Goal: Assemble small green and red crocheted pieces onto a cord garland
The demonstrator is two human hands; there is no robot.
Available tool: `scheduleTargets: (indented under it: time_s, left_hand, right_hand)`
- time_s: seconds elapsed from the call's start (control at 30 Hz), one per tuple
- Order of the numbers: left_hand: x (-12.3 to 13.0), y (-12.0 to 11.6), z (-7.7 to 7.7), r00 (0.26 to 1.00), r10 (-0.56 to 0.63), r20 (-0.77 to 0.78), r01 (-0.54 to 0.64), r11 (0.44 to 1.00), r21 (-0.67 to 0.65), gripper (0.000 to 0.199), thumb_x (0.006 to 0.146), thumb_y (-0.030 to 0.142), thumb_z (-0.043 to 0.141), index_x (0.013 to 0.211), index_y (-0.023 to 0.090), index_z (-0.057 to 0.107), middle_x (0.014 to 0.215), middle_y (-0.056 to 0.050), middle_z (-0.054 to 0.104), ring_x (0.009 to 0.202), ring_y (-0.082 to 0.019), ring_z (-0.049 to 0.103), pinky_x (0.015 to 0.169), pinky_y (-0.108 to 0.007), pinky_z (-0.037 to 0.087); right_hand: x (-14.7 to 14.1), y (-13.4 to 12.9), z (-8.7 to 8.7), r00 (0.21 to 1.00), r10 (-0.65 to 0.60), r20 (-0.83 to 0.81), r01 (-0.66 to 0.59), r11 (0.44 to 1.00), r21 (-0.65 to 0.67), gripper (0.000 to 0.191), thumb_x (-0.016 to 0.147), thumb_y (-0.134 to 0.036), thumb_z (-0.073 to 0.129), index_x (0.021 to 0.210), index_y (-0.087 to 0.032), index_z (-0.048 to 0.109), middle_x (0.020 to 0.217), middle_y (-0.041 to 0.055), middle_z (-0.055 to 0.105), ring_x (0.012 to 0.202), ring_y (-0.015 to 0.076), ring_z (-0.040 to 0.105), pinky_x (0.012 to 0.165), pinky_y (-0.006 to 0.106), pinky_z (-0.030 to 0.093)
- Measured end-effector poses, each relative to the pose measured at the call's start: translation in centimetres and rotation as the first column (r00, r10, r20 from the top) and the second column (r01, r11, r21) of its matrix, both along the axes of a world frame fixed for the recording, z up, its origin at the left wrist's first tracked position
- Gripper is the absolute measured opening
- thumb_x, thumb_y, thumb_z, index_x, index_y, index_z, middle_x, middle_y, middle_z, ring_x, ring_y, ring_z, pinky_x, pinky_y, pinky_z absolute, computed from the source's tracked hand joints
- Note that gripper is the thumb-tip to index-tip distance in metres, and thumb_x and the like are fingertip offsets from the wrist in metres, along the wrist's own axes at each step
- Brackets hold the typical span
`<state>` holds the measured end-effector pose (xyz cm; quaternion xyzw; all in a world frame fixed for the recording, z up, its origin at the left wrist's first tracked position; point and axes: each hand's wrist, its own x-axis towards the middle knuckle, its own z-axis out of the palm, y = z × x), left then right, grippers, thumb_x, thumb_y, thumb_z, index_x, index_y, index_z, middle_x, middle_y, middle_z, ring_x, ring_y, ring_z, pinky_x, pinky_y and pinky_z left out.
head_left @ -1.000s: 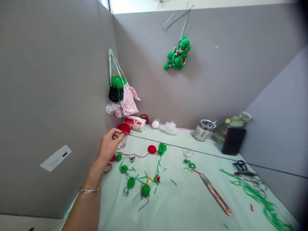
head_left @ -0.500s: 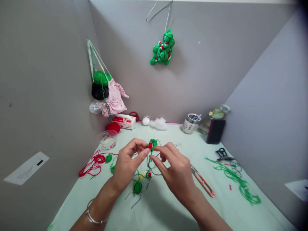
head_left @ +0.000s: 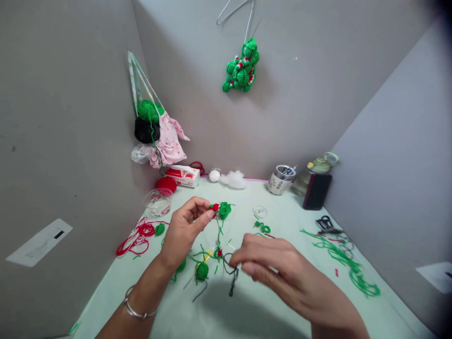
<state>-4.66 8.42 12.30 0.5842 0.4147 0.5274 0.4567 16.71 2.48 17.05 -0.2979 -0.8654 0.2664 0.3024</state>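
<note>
Between thumb and fingers, my left hand (head_left: 184, 233) pinches a small red and green crochet piece (head_left: 224, 211) above the middle of the table. Green yarn hangs down from that piece. Lower and to the right, my right hand (head_left: 282, 266) is closed in a pinch on dark yarn (head_left: 232, 272), which dangles in a tangled loop by the fingertips. A thin pale sliver shows beside those fingertips, too small to name. Below the hands lie a green crocheted ball (head_left: 202, 270) and a little red crochet bit (head_left: 219, 253) with green ends.
Red yarn (head_left: 144, 230) lies at the left, green strands (head_left: 349, 263) at the right. Along the back stand a tissue pack (head_left: 183, 176), white stuffing (head_left: 233, 180), a pen tin (head_left: 280, 181) and a phone (head_left: 317, 192). A green crocheted figure (head_left: 243, 68) hangs on the wall.
My right hand has moved down and right, away from the crochet piece, drawing the dark yarn with it. My left hand stays near its place. The orange-handled snips are now hidden behind my right hand.
</note>
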Motion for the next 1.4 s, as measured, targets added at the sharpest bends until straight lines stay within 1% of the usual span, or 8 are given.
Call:
scheduleTargets:
  time_s: [0.07,0.13,0.23,0.37,0.47,0.57,0.97,1.4]
  left_hand:
    - [0.2,-0.1,-0.3,0.994,-0.08,0.078,0.084,0.995,-0.045,0.015,0.087,0.035,0.066,0.089,0.02,0.063,0.075,0.001,0.057,0.067,-0.012,0.048,0.062,-0.023,0.04]
    - [0.4,-0.1,-0.5,0.981,-0.13,0.147,0.138,0.989,-0.048,0.014,0.086,0.033,0.067,0.09,0.02,0.064,0.079,0.001,0.058,0.073,-0.013,0.049,0.069,-0.024,0.041]
    - [0.7,-0.2,-0.4,0.961,-0.182,0.208,0.201,0.977,-0.075,0.014,0.084,0.032,0.069,0.09,0.02,0.065,0.088,-0.001,0.06,0.084,-0.015,0.052,0.078,-0.026,0.042]
    - [1.2,-0.4,-0.1,0.939,-0.213,0.271,0.253,0.96,-0.122,0.014,0.082,0.032,0.071,0.085,0.02,0.064,0.083,0.0,0.057,0.08,-0.015,0.052,0.078,-0.027,0.042]
    - [1.4,-0.4,-0.2,0.928,-0.221,0.301,0.268,0.955,-0.126,0.015,0.081,0.031,0.072,0.084,0.02,0.063,0.082,0.0,0.056,0.076,-0.014,0.051,0.077,-0.028,0.043]
    - [1.6,-0.4,-0.4,0.922,-0.224,0.316,0.277,0.951,-0.134,0.014,0.081,0.031,0.072,0.085,0.019,0.064,0.083,-0.001,0.057,0.077,-0.014,0.052,0.078,-0.028,0.044]
    - [1.6,-0.4,-1.0,0.948,-0.227,0.224,0.257,0.96,-0.113,0.014,0.085,0.031,0.071,0.088,0.019,0.065,0.081,0.0,0.058,0.077,-0.013,0.052,0.075,-0.026,0.043]
    - [1.6,-0.4,-1.1,0.947,-0.22,0.232,0.246,0.965,-0.088,0.011,0.087,0.029,0.07,0.087,0.019,0.065,0.081,0.002,0.058,0.076,-0.011,0.053,0.075,-0.024,0.043]
  right_hand:
    - [0.5,0.3,-0.3,0.986,-0.164,0.007,0.164,0.986,0.033,0.029,0.102,-0.017,0.042,0.121,-0.026,0.063,0.083,0.0004,0.064,0.071,0.011,0.058,0.065,0.024,0.048]
    - [0.8,0.6,-0.7,0.941,-0.336,-0.039,0.338,0.939,0.071,0.033,0.102,-0.018,0.04,0.13,-0.027,0.057,0.078,-0.0012,0.061,0.065,0.0109,0.055,0.061,0.024,0.047]
    - [0.7,0.9,-1.1,0.868,-0.477,-0.141,0.491,0.866,0.093,0.025,0.101,-0.02,0.045,0.121,-0.024,0.058,0.073,-0.0025,0.059,0.057,0.0104,0.053,0.055,0.024,0.045]
    - [0.0,1.1,-1.2,0.865,-0.449,-0.223,0.497,0.829,0.256,0.012,0.096,-0.015,0.055,0.097,-0.023,0.065,0.086,0.003,0.061,0.072,0.0133,0.057,0.062,0.027,0.047]
    - [-0.5,1.0,-1.3,0.852,-0.483,-0.2,0.521,0.749,0.41,0.015,0.094,-0.012,0.057,0.097,-0.023,0.067,0.087,0.0049,0.057,0.077,0.0154,0.054,0.063,0.029,0.044]
    - [-0.8,1.0,-1.6,0.854,-0.508,-0.114,0.495,0.725,0.479,0.016,0.094,-0.011,0.056,0.095,-0.021,0.068,0.079,0.0033,0.052,0.072,0.0147,0.048,0.061,0.029,0.04]
    - [-1.1,0.9,-1.7,0.857,-0.516,-0.005,0.445,0.734,0.513,0.018,0.095,-0.008,0.052,0.088,-0.017,0.066,0.075,0.0028,0.048,0.072,0.0146,0.043,0.062,0.029,0.034]
    - [-1.3,0.8,-1.8,0.871,-0.49,-0.049,0.449,0.75,0.486,0.015,0.095,-0.008,0.054,0.089,-0.015,0.066,0.076,0.0027,0.05,0.072,0.0144,0.045,0.063,0.029,0.036]
